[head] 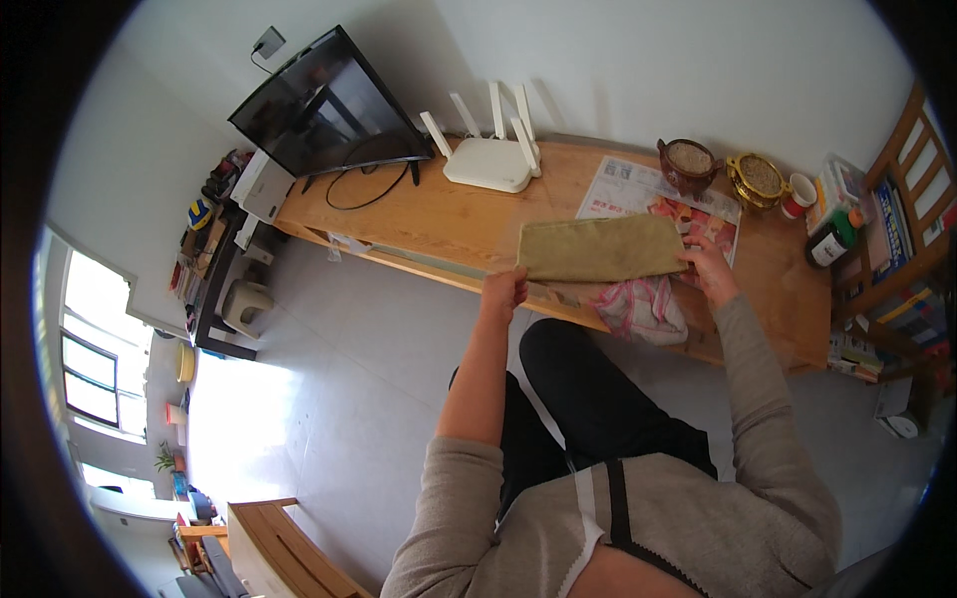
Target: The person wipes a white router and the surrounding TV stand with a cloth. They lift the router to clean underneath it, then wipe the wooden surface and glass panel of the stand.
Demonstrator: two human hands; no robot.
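An olive-green folded cloth (602,248) is held out nearly flat over the front of a long wooden cabinet top (419,217). My left hand (506,290) grips its lower left corner, fingers curled. At the right edge of the cloth, my right hand (705,263) pinches it between thumb and fingers. Just below the green cloth, a crumpled pale cloth with pink trim (644,310) hangs over the cabinet's front edge. A printed newspaper sheet (620,183) lies partly behind the green cloth.
A white router (490,163) with upright antennas and a television (329,105) stand to the left. At the back right are a brown pot (684,179), a gold pot (754,196), a paper cup (798,198) and a dark bottle (826,247), beside a wooden shelf (860,295).
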